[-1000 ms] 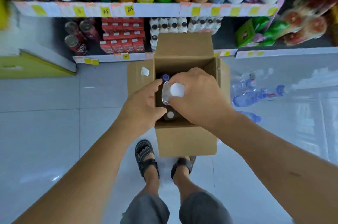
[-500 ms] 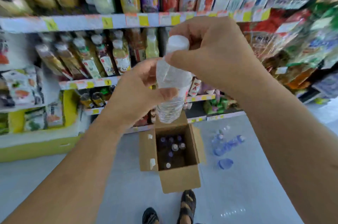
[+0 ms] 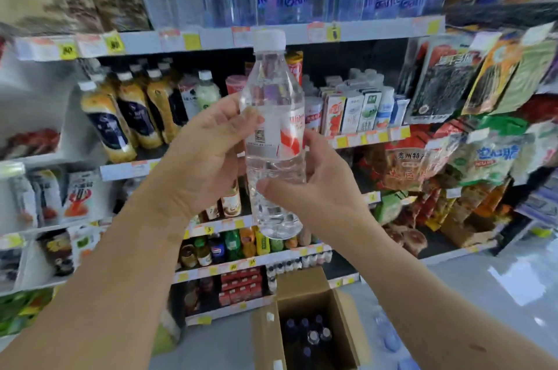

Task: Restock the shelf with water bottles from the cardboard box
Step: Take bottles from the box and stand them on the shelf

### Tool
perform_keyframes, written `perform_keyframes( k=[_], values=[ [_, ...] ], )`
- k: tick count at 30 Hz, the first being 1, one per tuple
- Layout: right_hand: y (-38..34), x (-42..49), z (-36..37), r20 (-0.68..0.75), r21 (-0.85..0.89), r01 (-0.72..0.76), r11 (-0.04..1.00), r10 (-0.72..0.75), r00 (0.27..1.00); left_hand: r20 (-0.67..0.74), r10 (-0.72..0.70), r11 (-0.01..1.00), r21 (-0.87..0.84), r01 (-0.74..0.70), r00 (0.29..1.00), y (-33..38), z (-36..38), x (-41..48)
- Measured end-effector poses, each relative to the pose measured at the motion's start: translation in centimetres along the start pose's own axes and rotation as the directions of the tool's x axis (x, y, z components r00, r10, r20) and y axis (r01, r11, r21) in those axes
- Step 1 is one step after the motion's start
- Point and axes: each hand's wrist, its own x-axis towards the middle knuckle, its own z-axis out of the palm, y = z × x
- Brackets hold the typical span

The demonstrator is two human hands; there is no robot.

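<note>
Both hands up at chest height in front of the shelving, one clear water bottle point(image 3: 273, 140) held upright between them, white cap on top, label turned partly toward the holder. Left hand point(image 3: 208, 155) wraps the bottle's left side at label height, thumb tip pressed on the front near the label, fingers curled behind and mostly hidden. Right hand point(image 3: 317, 182) grips lower, thumb across the ribbed lower body, fingers round the far right side; palm faces left. Both closed on the bottle, neither spread. My guess is the two-hand hold is for steadying and turning it so the label faces out before it goes on a shelf; it may also be a handover from one hand to the other, can't tell which. Forearms angle in from the near left and near right, wrists fairly straight, elbows out of view. Cardboard box point(image 3: 338, 309) sits open on the floor, near and slightly right of centre, flaps up, several dark-capped bottles point(image 3: 308, 336) upright inside, so plenty left to stock. Top shelf point(image 3: 211, 39), far and high, carries a row of clear bottles, likely the target, though blur makes that uncertain. Bottle is not touching any shelf.
</note>
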Motion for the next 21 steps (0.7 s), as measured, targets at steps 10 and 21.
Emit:
perform_keyframes(
  k=[10,21],
  values=[
    [-2.4,5.9,1.6,-0.182,-0.177,0.165,0.97,-0.197,0.963,-0.162,0.184,0.938,0.324,-0.124,0.969,2.5,-0.3,4.1],
    [-3.8,15.7,1.1,-0.076,0.074,0.277,0.958,-0.272,0.959,-0.115,0.13,0.986,0.123,-0.116,0.985,5.2,-3.4,11.2]
  ],
)
